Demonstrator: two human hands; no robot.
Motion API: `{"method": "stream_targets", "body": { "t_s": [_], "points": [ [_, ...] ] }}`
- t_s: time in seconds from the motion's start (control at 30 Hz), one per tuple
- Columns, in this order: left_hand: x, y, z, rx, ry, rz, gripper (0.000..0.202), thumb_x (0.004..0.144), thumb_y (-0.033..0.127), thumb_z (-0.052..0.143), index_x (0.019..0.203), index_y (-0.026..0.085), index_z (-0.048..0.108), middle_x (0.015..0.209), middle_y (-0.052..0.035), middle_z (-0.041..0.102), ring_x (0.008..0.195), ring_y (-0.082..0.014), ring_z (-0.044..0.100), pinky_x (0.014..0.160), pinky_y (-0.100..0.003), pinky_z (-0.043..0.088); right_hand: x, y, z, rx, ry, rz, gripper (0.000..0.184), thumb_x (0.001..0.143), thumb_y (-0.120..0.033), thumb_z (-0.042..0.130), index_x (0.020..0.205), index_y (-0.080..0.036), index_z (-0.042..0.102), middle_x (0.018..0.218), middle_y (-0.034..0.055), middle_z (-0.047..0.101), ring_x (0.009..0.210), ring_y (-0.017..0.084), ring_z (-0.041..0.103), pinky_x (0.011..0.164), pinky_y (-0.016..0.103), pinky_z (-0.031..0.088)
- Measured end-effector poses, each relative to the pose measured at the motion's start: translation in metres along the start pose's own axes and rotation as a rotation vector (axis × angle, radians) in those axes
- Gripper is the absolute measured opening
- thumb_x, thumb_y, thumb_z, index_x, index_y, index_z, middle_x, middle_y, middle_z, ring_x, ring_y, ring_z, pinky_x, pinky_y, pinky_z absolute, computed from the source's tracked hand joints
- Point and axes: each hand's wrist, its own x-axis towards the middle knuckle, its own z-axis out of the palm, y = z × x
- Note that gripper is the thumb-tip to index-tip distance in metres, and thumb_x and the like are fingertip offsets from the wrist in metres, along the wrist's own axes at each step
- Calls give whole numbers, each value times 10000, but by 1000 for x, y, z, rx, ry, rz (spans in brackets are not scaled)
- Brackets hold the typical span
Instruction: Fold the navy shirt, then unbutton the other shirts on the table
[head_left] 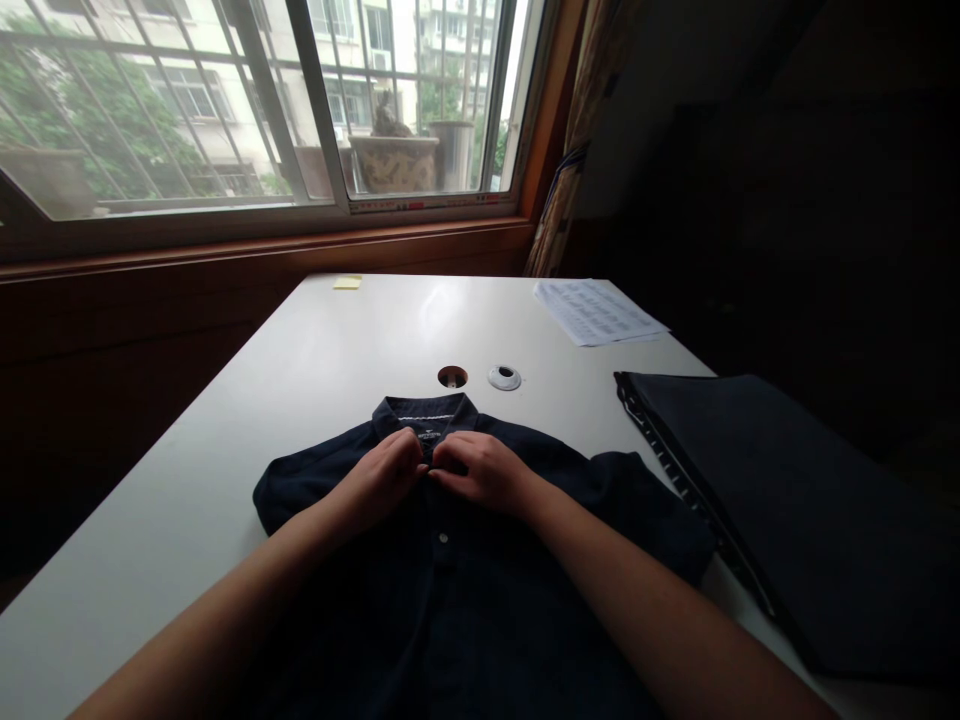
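A dark navy shirt lies front up on the white table, its collar toward the window. Just under the collar, my left hand pinches the left edge of the neck opening. My right hand grips the opposite edge, and the fingertips of both hands nearly meet at the placket. Whatever small part lies between the fingertips is hidden. Lower on the placket a pale button shows. Inside the collar a printed label is partly visible behind the hands.
The white table has a cable hole and a white grommet beyond the collar. Printed papers lie at the back right, a yellow sticky note at the back left. A large dark folder-like item covers the right side.
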Motion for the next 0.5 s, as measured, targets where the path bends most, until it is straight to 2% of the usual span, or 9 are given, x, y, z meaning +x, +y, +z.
{"method": "stream_targets", "body": {
  "t_s": [0.1, 0.5],
  "points": [
    [-1, -2, -1, -9, 7, 45, 147, 961, 198, 529, 838, 207, 448, 865, -9, 527, 764, -146, 500, 700, -274, 422, 0, -2, -1, 4, -4, 21, 76, 886, -251, 679, 884, -189, 634, 802, 25, 657, 735, 166, 610, 687, 271, 473],
    [0, -1, -9, -10, -24, 6, 128, 941, 236, 579, 850, 207, 494, 878, -29, 585, 783, -164, 551, 712, -293, 463, 0, -5, -6, 49, -24, 48, 68, 901, -243, 673, 903, -186, 636, 832, 31, 672, 755, 167, 620, 697, 274, 476]
  ]
}}
